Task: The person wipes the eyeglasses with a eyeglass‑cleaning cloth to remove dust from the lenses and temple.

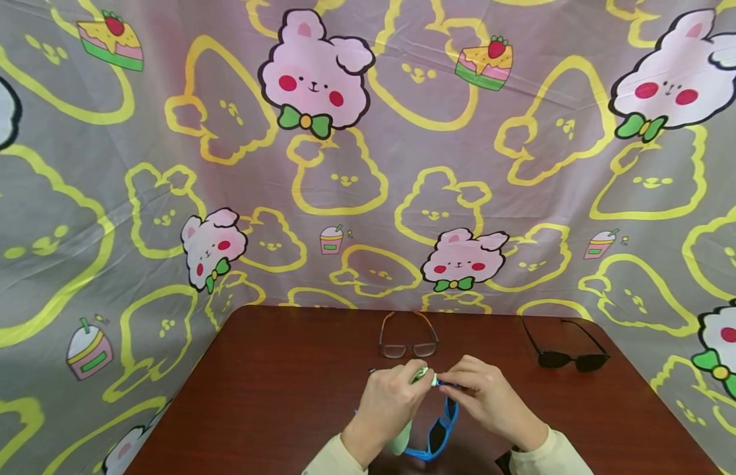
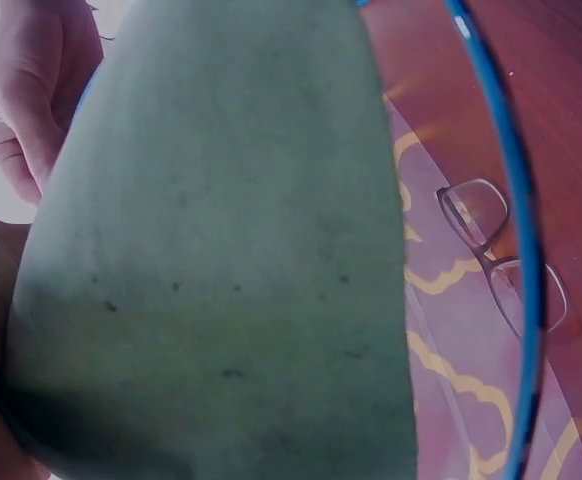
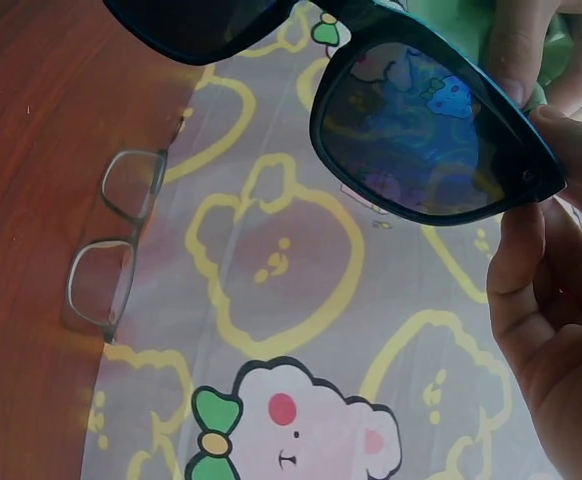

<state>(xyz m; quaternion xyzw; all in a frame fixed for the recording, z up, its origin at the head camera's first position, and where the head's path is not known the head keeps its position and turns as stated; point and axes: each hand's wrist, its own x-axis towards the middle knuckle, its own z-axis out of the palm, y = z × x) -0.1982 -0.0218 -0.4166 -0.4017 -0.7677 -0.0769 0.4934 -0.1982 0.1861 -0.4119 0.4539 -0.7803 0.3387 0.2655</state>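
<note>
My right hand (image 1: 492,399) pinches a pair of blue-framed sunglasses (image 1: 437,435) at one corner of the frame, close to the hinge. Dark lenses show, and the frame hangs below the two hands over the table. In the right wrist view, thumb and fingers meet at the outer end of the sunglasses (image 3: 411,140). A light green cloth (image 1: 401,441) is gripped in my left hand (image 1: 388,399), part of it hanging down and part bunched at the fingertips beside the right hand. The cloth (image 2: 221,200), with small dark specks, fills much of the left wrist view.
Clear-lensed glasses (image 1: 424,349) lie with temples unfolded on the brown table (image 1: 255,389), beyond the hands. Black sunglasses (image 1: 554,359) lie at the back right. A patterned curtain (image 1: 374,165) rises behind the table and along its sides.
</note>
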